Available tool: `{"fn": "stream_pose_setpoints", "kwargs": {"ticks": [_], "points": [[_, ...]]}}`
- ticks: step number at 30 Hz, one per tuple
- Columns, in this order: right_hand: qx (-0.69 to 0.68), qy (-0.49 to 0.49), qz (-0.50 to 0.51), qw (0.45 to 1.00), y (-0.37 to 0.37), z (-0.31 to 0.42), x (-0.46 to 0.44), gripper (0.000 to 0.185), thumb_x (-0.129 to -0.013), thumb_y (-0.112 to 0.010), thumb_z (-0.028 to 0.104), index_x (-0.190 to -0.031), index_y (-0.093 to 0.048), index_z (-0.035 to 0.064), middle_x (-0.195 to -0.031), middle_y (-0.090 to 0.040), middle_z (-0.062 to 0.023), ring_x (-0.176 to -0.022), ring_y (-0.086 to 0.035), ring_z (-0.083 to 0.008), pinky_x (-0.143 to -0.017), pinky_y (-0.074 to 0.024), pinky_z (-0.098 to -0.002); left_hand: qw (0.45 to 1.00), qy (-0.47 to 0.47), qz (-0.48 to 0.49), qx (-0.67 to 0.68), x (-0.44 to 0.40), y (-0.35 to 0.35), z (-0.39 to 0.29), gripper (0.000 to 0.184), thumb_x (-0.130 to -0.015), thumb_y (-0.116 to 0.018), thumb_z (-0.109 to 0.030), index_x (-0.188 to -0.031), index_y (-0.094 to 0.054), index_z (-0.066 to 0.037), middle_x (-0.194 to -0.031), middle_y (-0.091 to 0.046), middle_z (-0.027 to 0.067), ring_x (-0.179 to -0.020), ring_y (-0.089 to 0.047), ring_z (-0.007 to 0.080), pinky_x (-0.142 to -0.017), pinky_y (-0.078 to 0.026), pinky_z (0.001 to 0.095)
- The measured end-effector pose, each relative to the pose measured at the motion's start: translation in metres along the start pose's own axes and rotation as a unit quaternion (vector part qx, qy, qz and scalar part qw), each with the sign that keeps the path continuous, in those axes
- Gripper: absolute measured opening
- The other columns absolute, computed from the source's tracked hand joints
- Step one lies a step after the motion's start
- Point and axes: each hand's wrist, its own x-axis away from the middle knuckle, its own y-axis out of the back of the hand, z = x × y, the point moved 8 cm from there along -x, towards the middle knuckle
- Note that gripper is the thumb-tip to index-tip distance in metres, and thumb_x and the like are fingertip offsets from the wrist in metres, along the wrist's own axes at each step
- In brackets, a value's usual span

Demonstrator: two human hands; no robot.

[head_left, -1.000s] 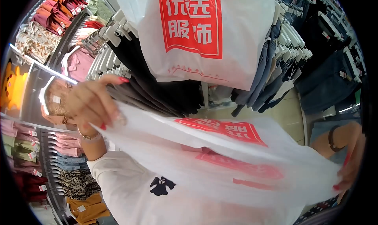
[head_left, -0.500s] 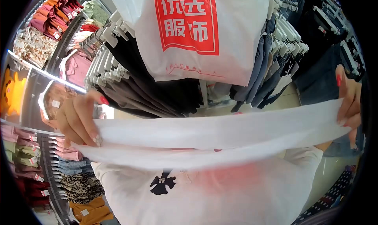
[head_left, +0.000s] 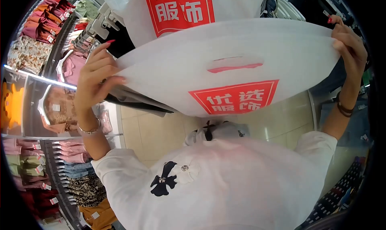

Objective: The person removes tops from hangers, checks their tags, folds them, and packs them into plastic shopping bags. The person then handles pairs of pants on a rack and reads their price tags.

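Observation:
Stretched wide between both hands is a white plastic shopping bag with a red printed square and a slit handle near its top edge. My left hand pinches its left corner between thumb and fingers, index finger raised. At the opposite corner my right hand grips the plastic, up at the far right. Directly beyond it hangs a second white bag with the same red print, partly covered by the held one. Whether anything is inside the held bag cannot be seen.
Trousers on white hangers hang behind the bags. Racks of folded-over clothes line the left side, beside a lit shelf with a yellow plush toy. Tiled floor shows below, and dark jeans hang at the right.
Both hands have risen, carrying the bag up and away from my chest. Its front now faces me, showing the red print and handle slit. My view has tilted slightly down.

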Motion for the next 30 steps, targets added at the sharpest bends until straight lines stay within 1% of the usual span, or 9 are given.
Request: {"fn": "stream_pose_setpoints", "kwargs": {"ticks": [4,8,10,12,16,18,20,28,30], "points": [[0.02,-0.03,0.021,0.999,-0.004,-0.018,-0.005,0.003,-0.079,-0.056,-0.003,-0.082,-0.057,-0.0042,-0.069,-0.048,-0.0087,-0.066,-0.047,-0.0154,-0.094,-0.0361,-0.0414,0.986,-0.009,-0.094,-0.136,-0.015,0.044,0.001,0.013,-0.065,-0.067,-0.009,-0.067,-0.057,0.0,-0.062,-0.05,0.0067,-0.066,-0.051,0.0218,-0.097,-0.034,0.0466],[0.11,0.015,-0.04,0.993,0.026,-0.022,-0.04,0.005,-0.078,-0.059,-0.004,-0.081,-0.056,-0.0052,-0.076,-0.053,-0.0103,-0.071,-0.05,-0.0159,-0.079,-0.0418,-0.0288,0.966,-0.015,-0.112,-0.232,-0.039,0.096,0.015,0.011,-0.068,-0.064,-0.007,-0.07,-0.058,0.002,-0.065,-0.053,0.0079,-0.073,-0.051,0.0238,-0.094,-0.034,0.0434],[0.13,0.027,-0.051,0.99,0.019,-0.027,-0.066,0.005,-0.078,-0.062,0.002,-0.079,-0.058,-0.0016,-0.067,-0.047,-0.0057,-0.058,-0.043,-0.0153,-0.055,-0.0353,-0.0251,0.956,0.0,-0.125,-0.265,-0.05,0.112,0.021,0.012,-0.069,-0.064,-0.009,-0.07,-0.059,0.002,-0.066,-0.054,0.0082,-0.073,-0.051,0.0243,-0.092,-0.034,0.0433],[0.15,0.056,-0.081,0.984,0.022,-0.02,-0.076,0.006,-0.077,-0.063,0.001,-0.077,-0.058,-0.0014,-0.065,-0.045,-0.006,-0.057,-0.041,-0.0153,-0.052,-0.0326,-0.0251,0.94,-0.005,-0.167,-0.298,-0.051,0.125,0.015,0.012,-0.069,-0.063,-0.008,-0.071,-0.059,0.003,-0.068,-0.055,0.0086,-0.072,-0.049,0.0258,-0.091,-0.034,0.0442],[0.112,0.121,-0.163,0.973,0.067,0.001,-0.073,0.006,-0.074,-0.062,-0.002,-0.074,-0.056,-0.0018,-0.063,-0.044,-0.0074,-0.056,-0.041,-0.0184,-0.051,-0.0325,-0.0275,0.905,-0.043,-0.223,-0.361,-0.025,0.149,-0.025,0.011,-0.068,-0.062,-0.008,-0.068,-0.058,0.002,-0.066,-0.054,0.0088,-0.074,-0.049,0.0265,-0.094,-0.032,0.0473],[0.154,0.07,-0.076,0.983,0.027,-0.025,-0.096,0.006,-0.075,-0.061,0.0,-0.076,-0.055,-0.0012,-0.062,-0.043,-0.0079,-0.055,-0.04,-0.0195,-0.051,-0.0319,-0.0285,0.914,-0.033,-0.17,-0.366,-0.052,0.136,0.008,0.012,-0.07,-0.062,-0.008,-0.066,-0.055,0.001,-0.062,-0.048,0.008,-0.073,-0.047,0.0248,-0.088,-0.035,0.0421],[0.161,0.075,-0.096,0.979,0.03,-0.034,-0.111,0.006,-0.078,-0.06,0.002,-0.076,-0.055,-0.0006,-0.062,-0.044,-0.0062,-0.056,-0.041,-0.0214,-0.052,-0.0321,-0.0286,0.928,0.015,-0.183,-0.325,-0.059,0.145,0.036,0.019,-0.076,-0.062,-0.011,-0.065,-0.053,0.002,-0.059,-0.042,0.007,-0.066,-0.04,0.0227,-0.066,-0.034,0.0334],[0.248,0.131,-0.106,0.954,-0.003,-0.087,-0.159,0.013,-0.085,-0.056,0.013,-0.078,-0.054,0.0012,-0.063,-0.045,-0.0081,-0.056,-0.042,-0.0184,-0.053,-0.0352,-0.0292,0.897,0.021,-0.201,-0.393,-0.085,0.159,0.096,0.04,-0.073,-0.068,-0.031,-0.054,-0.049,-0.001,-0.051,-0.041,0.0065,-0.055,-0.041,0.0207,-0.055,-0.035,0.0329],[0.25,0.066,-0.101,0.961,-0.009,-0.102,-0.171,0.018,-0.082,-0.058,0.017,-0.074,-0.055,0.0017,-0.063,-0.051,-0.0105,-0.058,-0.049,-0.0247,-0.055,-0.0389,-0.0342,0.881,0.022,-0.221,-0.417,-0.095,0.158,0.109,0.046,-0.072,-0.068,-0.038,-0.054,-0.048,-0.001,-0.05,-0.042,0.0077,-0.052,-0.043,0.0235,-0.053,-0.037,0.0347]]}}
